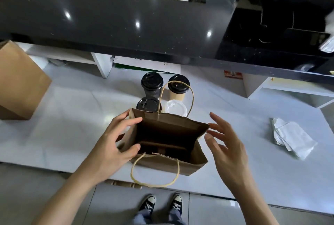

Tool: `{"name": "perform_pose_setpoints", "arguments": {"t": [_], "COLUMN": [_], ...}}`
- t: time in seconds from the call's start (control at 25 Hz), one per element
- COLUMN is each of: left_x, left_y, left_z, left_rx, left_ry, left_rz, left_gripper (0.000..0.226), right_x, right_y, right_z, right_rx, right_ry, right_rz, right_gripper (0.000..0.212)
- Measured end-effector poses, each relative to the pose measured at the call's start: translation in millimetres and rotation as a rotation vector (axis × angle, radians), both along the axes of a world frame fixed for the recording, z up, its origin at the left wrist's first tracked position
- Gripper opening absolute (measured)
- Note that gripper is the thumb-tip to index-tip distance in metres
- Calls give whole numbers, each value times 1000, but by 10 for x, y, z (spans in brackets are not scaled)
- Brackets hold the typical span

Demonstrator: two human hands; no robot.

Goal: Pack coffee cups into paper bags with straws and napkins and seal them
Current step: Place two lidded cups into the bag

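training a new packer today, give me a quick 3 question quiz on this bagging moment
1. True or false: a cup already sits inside the open paper bag.
2. How many lidded cups stand behind the bag? A) two B) three C) four
3. Which hand touches the bag's rim?

Key
1. False: only a cardboard divider shows inside.
2. C: three black lids and one white lid.
3. The left hand, thumb on the near edge and fingers on the far corner; the right hand hovers open beside it.

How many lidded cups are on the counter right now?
4, all behind the open paper bag: black cup back left, tan cup back right, black-lidded cup front left, white-lidded cup front right. The bag partly hides the front pair.
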State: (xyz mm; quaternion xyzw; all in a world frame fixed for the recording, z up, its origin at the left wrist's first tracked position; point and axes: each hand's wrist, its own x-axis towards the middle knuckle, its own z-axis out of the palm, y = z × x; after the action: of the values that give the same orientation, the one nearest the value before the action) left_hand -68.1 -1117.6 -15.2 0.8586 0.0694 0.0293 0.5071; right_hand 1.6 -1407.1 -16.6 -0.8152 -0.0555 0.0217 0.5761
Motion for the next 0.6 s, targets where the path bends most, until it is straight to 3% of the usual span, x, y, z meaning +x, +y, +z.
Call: {"name": "perform_pose_setpoints", "arguments": {"t": [0.36,0.48,0.6], "left_x": [-117,-141,-123], "left_y": [-120,-117,-118], "left_z": [-48,-52,-51], "left_rx": [106,96,92], "left_ry": [51,66,49], "left_rz": [-30,-9,-23], "left_gripper": [101,106,107], "right_x": [87,58,90], "right_y": [-25,56,271], "right_z": [182,347,470], "right_rx": [-59,-105,-337], "right_ry": [-265,-299,-137], "right_rz": [-15,229,620], "right_gripper": [25,17,15]}}
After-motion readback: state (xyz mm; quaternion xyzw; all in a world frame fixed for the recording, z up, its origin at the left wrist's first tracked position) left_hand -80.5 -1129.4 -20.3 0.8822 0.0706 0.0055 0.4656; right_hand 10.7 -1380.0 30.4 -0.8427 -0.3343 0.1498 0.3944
